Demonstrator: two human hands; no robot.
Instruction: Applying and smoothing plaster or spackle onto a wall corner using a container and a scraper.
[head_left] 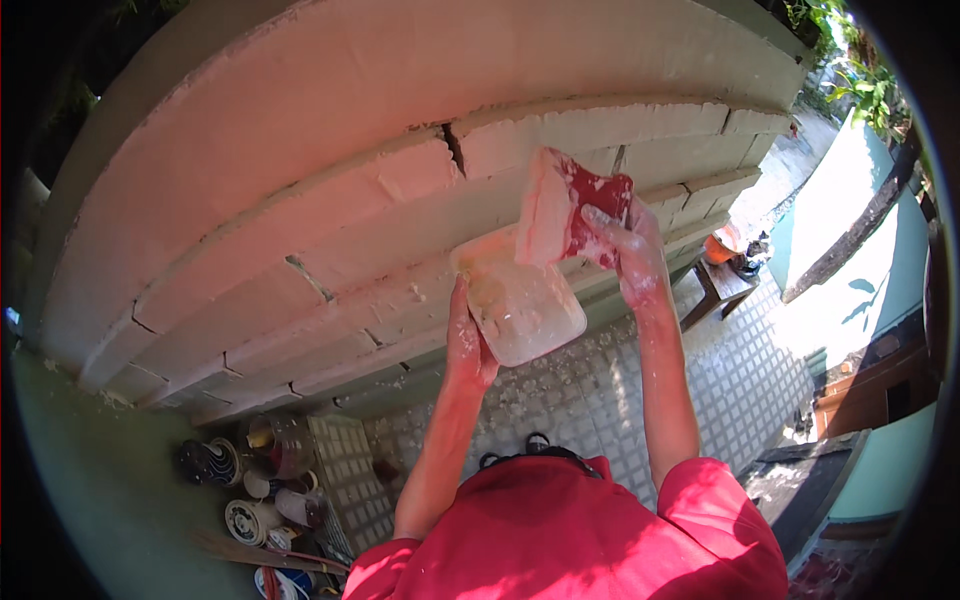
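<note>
My left hand (pixel 470 338) grips the left edge of a shallow, whitish, rounded-corner plastic tray (pixel 540 315). Pale paste smears its surface, with a yellowish patch on the left. My right hand (pixel 640 255) is closed round a red putty scraper (pixel 592 200), its wide end caked in whitish putty and pointing left. The scraper is raised over the tray's upper right corner and covers part of it; whether they touch I cannot tell. White residue coats both hands. Behind them runs a pale block wall (pixel 380 200) with ledges and dark cracks.
Buckets and cans (pixel 250 522) crowd the lower left beside a wooden plank (pixel 265 553). On the right, a small table (pixel 718 290) carries an orange bowl (pixel 720 247). Patterned floor tiles (pixel 590 400) lie below me. A dark beam (pixel 860 220) slants at the far right.
</note>
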